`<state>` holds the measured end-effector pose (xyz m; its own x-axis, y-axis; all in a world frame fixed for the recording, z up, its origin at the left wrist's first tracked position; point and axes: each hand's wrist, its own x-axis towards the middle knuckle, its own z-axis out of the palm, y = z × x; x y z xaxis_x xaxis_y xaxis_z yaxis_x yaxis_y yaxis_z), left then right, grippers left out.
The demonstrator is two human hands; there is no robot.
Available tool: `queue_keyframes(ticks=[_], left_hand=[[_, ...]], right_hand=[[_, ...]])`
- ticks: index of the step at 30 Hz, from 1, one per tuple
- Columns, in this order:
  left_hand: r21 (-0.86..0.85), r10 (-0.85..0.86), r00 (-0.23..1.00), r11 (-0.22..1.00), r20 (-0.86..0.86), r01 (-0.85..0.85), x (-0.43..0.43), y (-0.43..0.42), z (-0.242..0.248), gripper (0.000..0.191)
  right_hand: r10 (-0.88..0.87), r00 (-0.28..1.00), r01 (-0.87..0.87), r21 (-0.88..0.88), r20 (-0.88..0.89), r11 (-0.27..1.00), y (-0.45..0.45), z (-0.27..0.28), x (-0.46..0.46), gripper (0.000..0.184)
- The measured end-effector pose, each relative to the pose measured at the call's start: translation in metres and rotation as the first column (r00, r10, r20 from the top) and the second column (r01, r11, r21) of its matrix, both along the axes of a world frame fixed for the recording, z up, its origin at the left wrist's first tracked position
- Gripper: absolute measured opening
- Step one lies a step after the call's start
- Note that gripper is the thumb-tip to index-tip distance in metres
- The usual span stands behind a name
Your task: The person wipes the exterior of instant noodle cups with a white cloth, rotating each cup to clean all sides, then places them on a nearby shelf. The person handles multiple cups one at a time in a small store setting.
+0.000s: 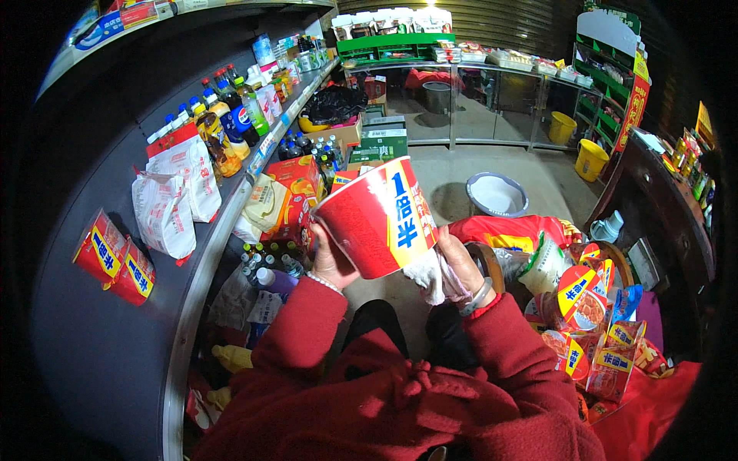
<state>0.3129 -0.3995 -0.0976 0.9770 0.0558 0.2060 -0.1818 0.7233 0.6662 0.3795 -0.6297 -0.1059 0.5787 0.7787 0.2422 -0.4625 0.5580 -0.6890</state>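
Observation:
Between both hands I hold a red instant-noodle cup with a yellow and white printed band, tipped on its side in front of my chest. The fingers of my left hand press its left side near the bottom. At the opposite side, my right hand steadies the cup and also grips a white and pink cloth, which hangs beneath it. Two similar noodle cups stand on the dark shelf at the left.
Paper-wrapped packets and drink bottles line the shelf. Boxes and bottles crowd the floor below. At the right lie more noodle cups and bags. A grey basin and a yellow bucket stand before a glass counter.

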Motion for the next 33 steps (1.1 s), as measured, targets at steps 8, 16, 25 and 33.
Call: queue_keyframes(ticks=[8,16,25,33], left_hand=[[-0.206,-0.072,0.997,0.976,-0.009,0.069,0.001,-0.015,0.015,0.094],[-0.272,-0.281,0.951,0.932,-0.132,0.238,0.003,0.002,0.009,0.090],[-0.390,-0.601,0.794,0.712,0.093,0.584,0.001,-0.025,-0.068,0.060],[-0.296,-0.448,0.894,0.855,-0.008,0.426,-0.105,-0.044,-0.111,0.091]], right_hand=[[-0.321,0.945,0.311,-0.136,-0.059,0.941,0.008,-0.002,0.010,0.041],[-0.339,0.940,0.312,-0.317,-0.031,0.896,0.005,-0.028,0.019,0.040],[-0.218,0.973,0.172,-0.387,-0.078,0.906,0.006,-0.033,0.036,0.035],[0.004,0.997,-0.029,-0.326,-0.078,0.945,-0.016,-0.053,0.003,0.037]])
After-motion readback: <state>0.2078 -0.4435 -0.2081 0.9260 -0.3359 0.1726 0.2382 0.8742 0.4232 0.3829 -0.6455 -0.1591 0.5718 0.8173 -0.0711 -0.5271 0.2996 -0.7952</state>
